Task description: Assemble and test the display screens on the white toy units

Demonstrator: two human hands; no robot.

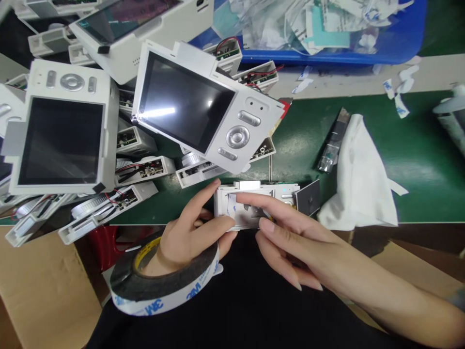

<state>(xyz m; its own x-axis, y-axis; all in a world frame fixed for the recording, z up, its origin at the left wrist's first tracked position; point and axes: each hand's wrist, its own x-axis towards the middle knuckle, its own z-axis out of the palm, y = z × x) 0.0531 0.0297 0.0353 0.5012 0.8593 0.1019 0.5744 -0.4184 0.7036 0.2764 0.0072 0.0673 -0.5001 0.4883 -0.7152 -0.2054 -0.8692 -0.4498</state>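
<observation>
My left hand [196, 225] is closed on the left end of a small white camera body [247, 220], its thumb over the lower front edge. A black roll of double-sided tape [170, 296] with a white 3M-printed liner hangs around my left wrist. My right hand [290, 232] holds the same body from the right, thumb at the lower edge. Its index finger reaches across the open face and touches a small piece of white tape liner [231, 206]. A dark flat panel [308, 198] stands out from the body's right end.
White cameras with dark screens [187, 102] and open housings [145, 169] with wires are piled at left. A blue bin [410, 39] of scraps stands at the back. A wrapped dark blade-like tool [333, 140], a white cloth [358, 179] and a bottle [452, 114] are at right.
</observation>
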